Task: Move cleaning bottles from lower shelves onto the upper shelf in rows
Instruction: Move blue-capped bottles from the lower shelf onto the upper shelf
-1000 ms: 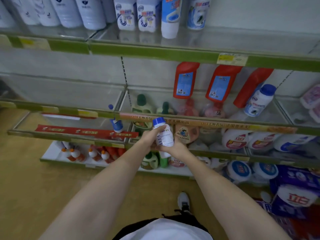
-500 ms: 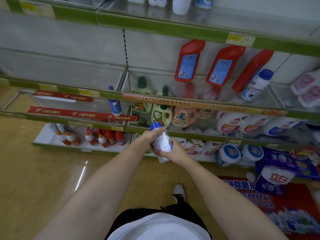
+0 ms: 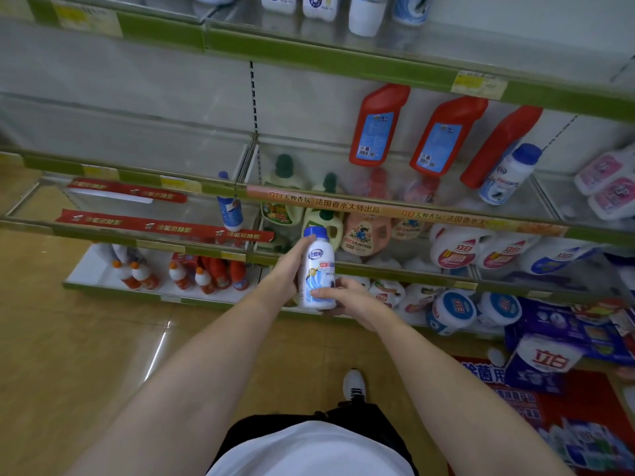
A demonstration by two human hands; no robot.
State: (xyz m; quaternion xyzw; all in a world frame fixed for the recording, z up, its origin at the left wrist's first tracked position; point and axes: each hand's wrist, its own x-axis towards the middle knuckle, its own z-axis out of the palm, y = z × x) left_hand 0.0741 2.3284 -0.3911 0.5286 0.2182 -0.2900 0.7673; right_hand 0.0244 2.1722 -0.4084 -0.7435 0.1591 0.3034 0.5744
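A white cleaning bottle with a blue cap (image 3: 318, 269) is upright in front of the lower shelves, held by both hands. My left hand (image 3: 290, 266) grips its left side, fingers reaching up to the cap. My right hand (image 3: 347, 297) holds its base and lower right side. The upper shelf (image 3: 309, 60) runs along the top, with several white-and-blue bottles (image 3: 364, 12) standing on it. A matching white bottle with a blue cap (image 3: 508, 175) leans on the middle shelf, right of three red bottles (image 3: 443, 135).
A blue-capped bottle (image 3: 229, 204) stands at the shelf divider. Green-capped detergent jugs (image 3: 281, 197) and white pouches (image 3: 453, 252) fill the lower shelves. Orange-capped bottles (image 3: 178, 274) sit on the bottom shelf at left. Purple packs (image 3: 549, 352) lie on the floor at right.
The bottle in both hands has come down from the middle shelf's edge to lower-shelf level. The view tilted down, then slightly back up. My grip is unchanged.
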